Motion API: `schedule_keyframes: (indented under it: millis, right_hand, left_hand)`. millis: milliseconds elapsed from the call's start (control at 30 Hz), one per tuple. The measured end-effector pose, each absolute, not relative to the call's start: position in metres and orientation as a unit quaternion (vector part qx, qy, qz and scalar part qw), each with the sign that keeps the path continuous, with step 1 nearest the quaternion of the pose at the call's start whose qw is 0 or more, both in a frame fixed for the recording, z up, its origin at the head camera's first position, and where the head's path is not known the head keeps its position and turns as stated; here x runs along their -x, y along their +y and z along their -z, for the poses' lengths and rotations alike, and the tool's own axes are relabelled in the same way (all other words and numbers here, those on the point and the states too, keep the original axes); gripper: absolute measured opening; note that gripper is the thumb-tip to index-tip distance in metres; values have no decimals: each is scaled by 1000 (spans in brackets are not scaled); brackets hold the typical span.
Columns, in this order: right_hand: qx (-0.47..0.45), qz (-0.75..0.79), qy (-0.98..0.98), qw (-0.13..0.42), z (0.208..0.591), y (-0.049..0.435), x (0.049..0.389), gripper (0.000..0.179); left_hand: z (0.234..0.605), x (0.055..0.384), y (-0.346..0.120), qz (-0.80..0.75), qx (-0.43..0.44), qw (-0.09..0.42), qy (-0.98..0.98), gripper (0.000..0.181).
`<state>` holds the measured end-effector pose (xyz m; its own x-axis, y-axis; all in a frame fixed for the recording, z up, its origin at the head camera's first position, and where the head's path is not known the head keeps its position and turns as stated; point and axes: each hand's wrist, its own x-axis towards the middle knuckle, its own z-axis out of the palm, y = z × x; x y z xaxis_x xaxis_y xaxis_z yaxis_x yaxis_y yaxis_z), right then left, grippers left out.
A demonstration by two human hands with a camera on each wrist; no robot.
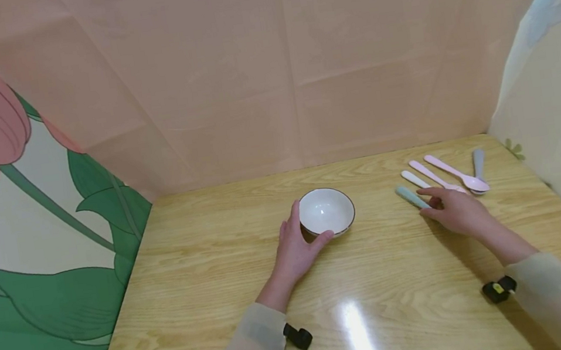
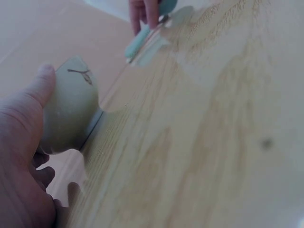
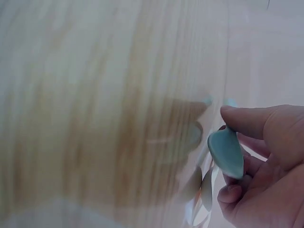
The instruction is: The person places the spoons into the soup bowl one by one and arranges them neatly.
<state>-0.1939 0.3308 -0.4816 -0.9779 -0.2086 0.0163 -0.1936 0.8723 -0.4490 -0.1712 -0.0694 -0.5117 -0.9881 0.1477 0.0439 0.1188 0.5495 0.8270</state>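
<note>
Key relation: teal spoon vs. white bowl – bowl's well to the left, roughly level w/ it near-to-far, bare table btwn. Spoon's long axis runs on a slant, handle tip far-left, scoop end near-right, so the handle end is the one closer to the bowl. R hand is the nearer hand by a lot, right on the spoon: thumb & fingers pinch it approx. at the neck, handle sticking out far-left past the fingertips, scoop showing by the fingers in the R wrist view. Can't tell if it's fully clear of the tabletop. L hand grips the bowl from its left & near sides, thumb at near rim, fingers round the left wall; bowl sits upright, opening up. Looks: spoon is plain pale teal, smooth, rounded handle tip, scoop a rounded oval w/ soft sheen. Bowl's white inside w/ thin dark rim, plus a small brown twig-like mark outside (L wrist view). Just far/right of the spoon: white handle, nearer pink spoon, farther pink spoon, then grey handle furthest right.
</note>
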Motion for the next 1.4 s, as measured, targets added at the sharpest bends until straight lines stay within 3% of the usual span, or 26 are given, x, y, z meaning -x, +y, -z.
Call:
schedule_keyframes:
  millis: [1067, 1400]
  right_hand:
    - [107, 470, 876, -21, 457, 258, 201, 63]
    - [97, 506, 857, 9, 446, 232, 208, 67]
  left_hand:
    - [515, 173, -70, -470, -80, 13, 879, 115]
    - [515, 173, -70, -473, -71, 20, 878, 115]
